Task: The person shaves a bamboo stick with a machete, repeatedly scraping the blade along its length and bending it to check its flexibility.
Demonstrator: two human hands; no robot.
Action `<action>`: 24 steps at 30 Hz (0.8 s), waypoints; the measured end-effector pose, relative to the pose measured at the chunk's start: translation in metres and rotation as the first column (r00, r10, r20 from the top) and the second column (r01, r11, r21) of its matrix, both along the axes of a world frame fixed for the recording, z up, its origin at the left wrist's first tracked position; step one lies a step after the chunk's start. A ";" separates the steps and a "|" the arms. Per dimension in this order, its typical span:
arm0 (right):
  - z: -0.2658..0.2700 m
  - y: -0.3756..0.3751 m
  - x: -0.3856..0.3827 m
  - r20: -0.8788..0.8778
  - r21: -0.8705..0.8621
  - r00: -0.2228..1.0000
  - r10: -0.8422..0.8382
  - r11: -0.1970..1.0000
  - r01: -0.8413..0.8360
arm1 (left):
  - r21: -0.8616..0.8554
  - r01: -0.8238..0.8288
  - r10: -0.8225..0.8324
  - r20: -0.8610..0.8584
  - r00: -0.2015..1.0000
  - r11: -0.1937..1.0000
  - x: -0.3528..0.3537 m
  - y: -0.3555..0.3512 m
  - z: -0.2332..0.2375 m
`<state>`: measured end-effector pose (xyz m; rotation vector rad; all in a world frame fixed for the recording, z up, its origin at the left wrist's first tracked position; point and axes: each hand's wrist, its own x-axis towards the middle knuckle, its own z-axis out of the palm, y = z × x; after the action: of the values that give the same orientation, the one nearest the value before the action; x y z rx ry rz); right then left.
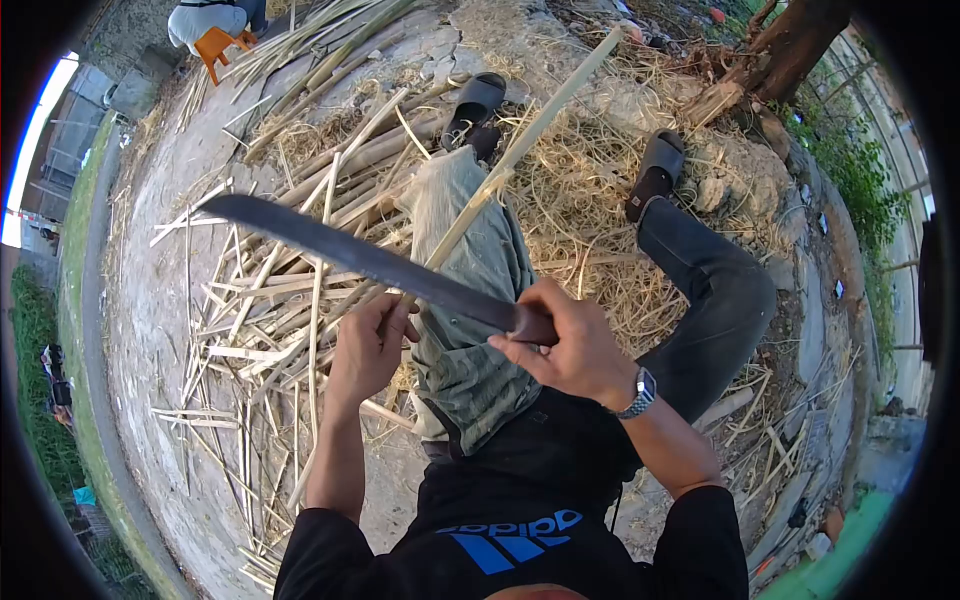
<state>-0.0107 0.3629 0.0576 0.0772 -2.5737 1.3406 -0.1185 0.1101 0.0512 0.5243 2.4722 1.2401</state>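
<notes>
My right hand [568, 345] is closed round the handle of a machete [370, 262], whose long dark blade points to the left. A long split bamboo strip [545, 120] slants from the upper right down behind the blade, resting over my cloth-covered leg. At its lower end my left hand [370, 345] is closed in a pinch on the strip; the blade hides part of the strip just above the fingers. A grey-green cloth [465, 265] lies over my left leg, under the strip and blade. A joint of the bamboo shows rough fibres near the knee.
Several bamboo strips [270, 290] lie heaped on the left, with curly shavings [580, 210] between my feet. A tree trunk [790, 50] stands at the upper right. Farther off at the upper left, a person [205, 22] sits by an orange chair [215, 48].
</notes>
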 end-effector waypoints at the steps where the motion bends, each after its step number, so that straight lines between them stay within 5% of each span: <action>1: -0.012 -0.009 -0.002 0.000 0.004 1.000 0.000 1.000 0.000 | 0.004 0.000 0.000 0.000 1.000 1.000 0.001 0.000 -0.005; 4: -0.028 -0.024 -0.008 0.066 0.344 0.995 -0.080 0.937 0.052 | 0.063 -0.072 0.077 -0.072 0.994 0.995 0.008 0.002 -0.016; 7: -0.038 -0.022 -0.013 0.015 0.433 0.999 0.034 0.901 -0.037 | 0.008 -0.082 0.082 -0.112 0.990 0.997 0.016 -0.007 -0.025; 11: -0.045 -0.004 -0.022 0.174 0.473 0.984 0.025 0.874 -0.106 | -0.045 -0.106 0.096 -0.180 0.979 0.993 0.030 -0.023 -0.030; 13: -0.048 0.027 -0.047 0.078 0.464 0.985 -0.154 0.880 0.101 | -0.059 -0.116 0.107 -0.141 0.984 0.991 0.036 -0.030 -0.028; 17: -0.041 0.031 -0.058 0.060 0.478 0.987 -0.151 0.872 0.104 | -0.009 -0.144 0.141 -0.149 0.979 0.990 0.042 -0.026 -0.027; 19: -0.036 0.006 -0.040 0.081 0.296 0.994 -0.076 0.954 0.049 | -0.002 -0.145 0.141 -0.214 0.967 0.989 0.039 -0.024 -0.032; 21: -0.034 0.002 -0.034 0.139 0.354 0.988 -0.071 0.935 0.017 | -0.008 -0.127 0.122 -0.230 0.966 0.992 0.042 -0.023 -0.031; 23: -0.039 0.017 -0.041 0.085 0.520 0.991 -0.104 0.853 0.045 | -0.017 -0.142 0.131 -0.289 0.948 0.990 0.048 -0.035 -0.043; 24: -0.053 0.032 -0.051 -0.011 0.459 0.986 -0.165 0.875 0.152 | -0.019 -0.120 0.109 -0.293 0.950 0.993 0.049 -0.046 -0.048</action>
<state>-0.0613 0.3951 0.0048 -0.0722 -2.7952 0.6582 -0.0692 0.0645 0.0027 0.6004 2.8015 1.2348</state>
